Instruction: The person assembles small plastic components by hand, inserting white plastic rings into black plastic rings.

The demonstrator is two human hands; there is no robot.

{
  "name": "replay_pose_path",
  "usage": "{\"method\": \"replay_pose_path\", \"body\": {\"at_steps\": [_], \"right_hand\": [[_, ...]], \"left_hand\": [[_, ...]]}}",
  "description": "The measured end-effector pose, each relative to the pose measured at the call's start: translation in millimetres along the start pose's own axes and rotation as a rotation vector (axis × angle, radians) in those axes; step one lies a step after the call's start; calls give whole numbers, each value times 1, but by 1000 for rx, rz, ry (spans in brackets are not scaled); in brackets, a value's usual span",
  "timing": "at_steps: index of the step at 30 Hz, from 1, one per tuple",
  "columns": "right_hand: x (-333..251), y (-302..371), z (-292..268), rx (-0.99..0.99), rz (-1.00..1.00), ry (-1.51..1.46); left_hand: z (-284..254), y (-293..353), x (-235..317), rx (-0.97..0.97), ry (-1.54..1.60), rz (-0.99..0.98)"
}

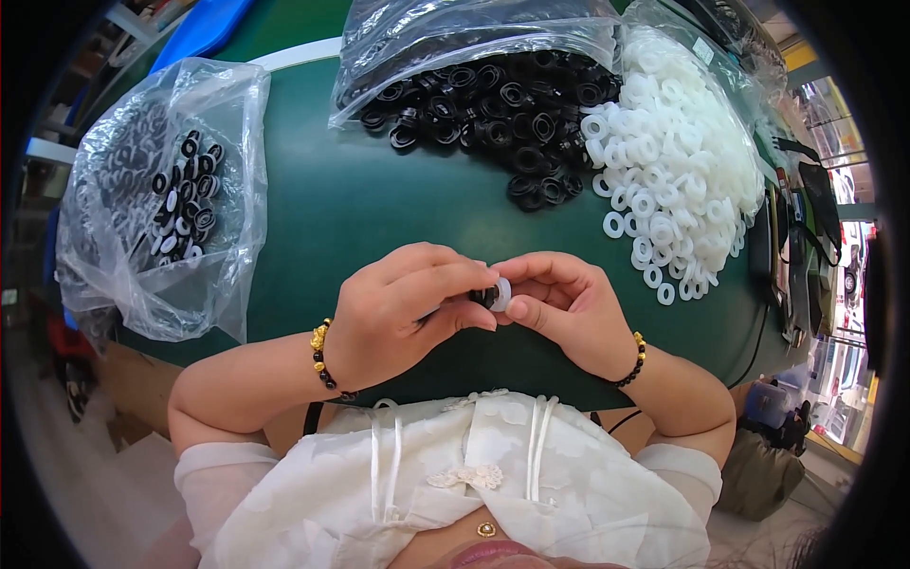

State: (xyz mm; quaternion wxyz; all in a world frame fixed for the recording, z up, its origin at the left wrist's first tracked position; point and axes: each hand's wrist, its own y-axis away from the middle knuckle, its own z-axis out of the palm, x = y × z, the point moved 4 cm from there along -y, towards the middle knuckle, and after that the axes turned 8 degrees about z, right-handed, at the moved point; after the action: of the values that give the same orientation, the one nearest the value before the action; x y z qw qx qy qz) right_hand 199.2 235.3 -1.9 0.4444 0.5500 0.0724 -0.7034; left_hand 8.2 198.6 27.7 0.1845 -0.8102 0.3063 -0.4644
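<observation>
My two hands meet over the near edge of the green table. My left hand [398,299] is closed, its thumb and fingertips pinching a small black ring [487,296]. My right hand [573,308] is closed on a translucent white ring [502,295], which sits against the black one; fingertips partly cover both, so how far they fit together cannot be seen. Beyond my hands lies a pile of black rings [502,104], spilling from a clear plastic bag [474,28]. To its right spreads a heap of loose white rings [673,171].
At the left, an open clear plastic bag [227,247] holds black parts, several with white rings on them. A blue tray [201,30] is at the far left. Dark pouches and other items stand along the table's right edge. Bare green tabletop [313,190] shows between the bags.
</observation>
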Motion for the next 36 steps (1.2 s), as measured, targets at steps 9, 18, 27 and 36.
{"method": "replay_pose_path", "body": {"at_steps": [9,18,27,36], "right_hand": [[0,3,0,69,-169,96],[2,4,-1,83,-199,183],[12,5,5,171,-275,334],[3,8,7,-114,129,71]], "left_hand": [[0,2,2,32,62,16],[2,3,4,28,53,64],[16,9,-4,22,27,82],[7,-3,-14,76,-110,68]]}}
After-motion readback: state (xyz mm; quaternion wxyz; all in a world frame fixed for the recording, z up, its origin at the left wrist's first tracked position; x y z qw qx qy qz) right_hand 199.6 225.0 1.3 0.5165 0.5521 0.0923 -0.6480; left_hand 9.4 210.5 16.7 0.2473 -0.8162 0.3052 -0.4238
